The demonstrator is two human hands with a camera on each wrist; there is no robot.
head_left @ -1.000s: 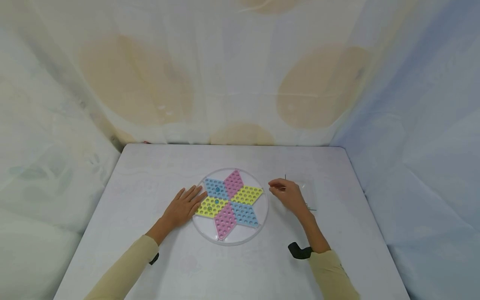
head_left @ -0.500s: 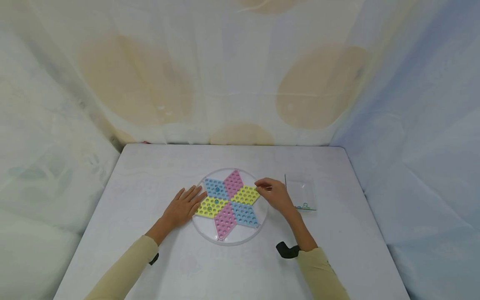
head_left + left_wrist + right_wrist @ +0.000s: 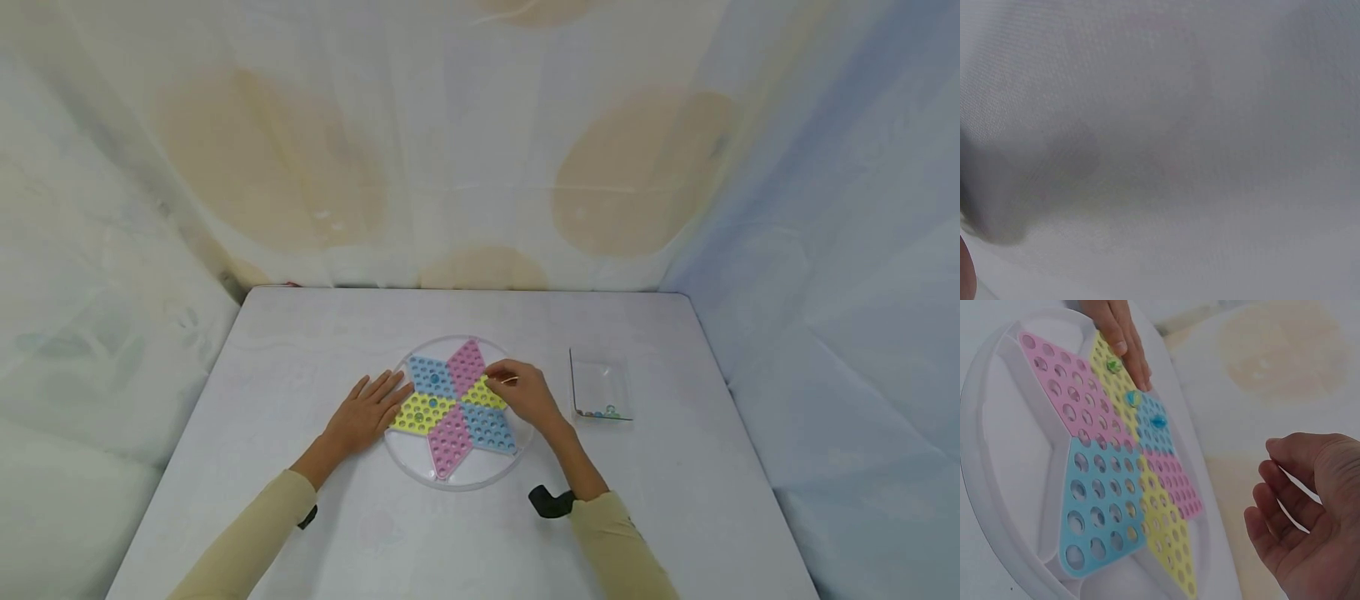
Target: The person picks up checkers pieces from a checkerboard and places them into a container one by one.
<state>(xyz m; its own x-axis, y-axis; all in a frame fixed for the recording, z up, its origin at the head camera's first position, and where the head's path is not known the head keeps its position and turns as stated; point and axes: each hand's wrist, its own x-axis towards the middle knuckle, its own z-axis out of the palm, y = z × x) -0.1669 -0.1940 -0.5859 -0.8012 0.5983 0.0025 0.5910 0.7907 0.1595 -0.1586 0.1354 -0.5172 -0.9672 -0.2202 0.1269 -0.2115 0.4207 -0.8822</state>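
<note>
A round white Chinese checkers board [image 3: 517,467] has a six-pointed star of pink, blue and yellow sections full of holes. Three marbles sit in it: a blue one [image 3: 1159,421], a blue-green one [image 3: 1134,399] and a green one [image 3: 1114,364]. My left hand [image 3: 363,417] rests at the board's left edge, fingers spread. Over the board's right side, above the yellow section, hovers my right hand [image 3: 522,393], its fingers curled and the thumb and index tips close together. I cannot tell whether a marble is hidden between those fingertips.
To the right of the board stands a clear square box [image 3: 602,379], with several coloured marbles [image 3: 611,411] along its near side. The white tabletop [image 3: 675,517] ends at a curtain behind, with more curtains at both sides.
My right hand has moved left, from beside the clear box to over the board's right part, uncovering the box and its marbles. The left hand has stayed still.
</note>
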